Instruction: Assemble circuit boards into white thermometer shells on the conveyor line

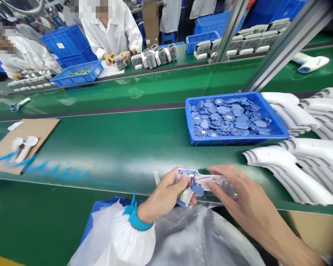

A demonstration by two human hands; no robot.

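Observation:
My left hand is closed around a white half-shell of a handheld gun-shaped device, just above the front edge of the green bench. Blue plastic parts and thin red wires show inside the shell. The thumb presses near the wider head end, and a white and blue piece hangs below it. Around the handle end is my right hand, slightly blurred, with thumb and forefinger apart. Something shiny and see-through shows by its palm; I cannot make out what it is.
Beyond my hands stands a blue tray of small blue parts. White shells lie stacked at right. A cardboard sheet with white pieces lies at left. Metal posts rise at right. Co-workers sit across the green line.

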